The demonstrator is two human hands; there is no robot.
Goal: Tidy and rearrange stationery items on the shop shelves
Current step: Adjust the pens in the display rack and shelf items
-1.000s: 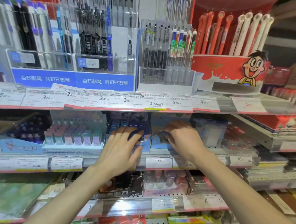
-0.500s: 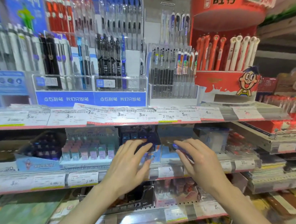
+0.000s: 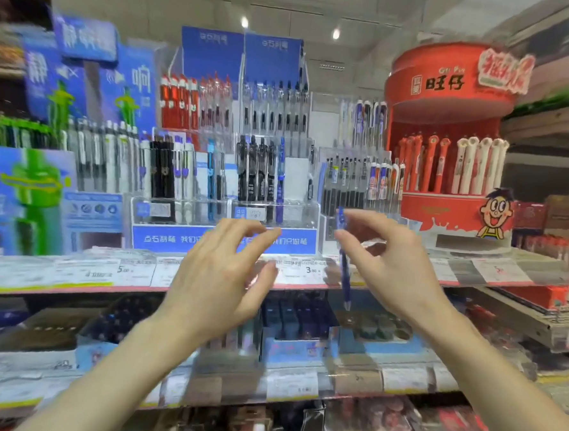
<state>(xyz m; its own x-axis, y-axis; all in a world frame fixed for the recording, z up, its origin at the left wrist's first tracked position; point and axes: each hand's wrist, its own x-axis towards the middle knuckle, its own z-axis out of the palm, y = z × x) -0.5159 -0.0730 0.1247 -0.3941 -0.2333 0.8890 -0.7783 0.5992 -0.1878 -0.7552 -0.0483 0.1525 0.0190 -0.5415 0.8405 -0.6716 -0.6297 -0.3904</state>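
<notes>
My right hand [image 3: 396,265] pinches a blue pen [image 3: 343,272] between thumb and fingers, holding it upright with its tip down, in front of the upper shelf's price strip [image 3: 133,272]. My left hand [image 3: 219,278] hovers beside it with fingers spread and curled, holding nothing. Behind both hands stands a clear acrylic pen rack with a blue base [image 3: 162,234], filled with black, white and blue pens. A second clear rack [image 3: 358,186] holds more pens to the right.
A red round display [image 3: 443,208] with orange and white pens stands at the right. Blue and green display boards [image 3: 35,183] fill the left. Below, a shelf carries boxes of erasers and small items [image 3: 302,336]. Lower shelves hold more packets.
Both hands rose from the eraser boxes on the middle shelf up to the upper pen shelf. My right hand now carries a blue pen upright. The view tilted upward.
</notes>
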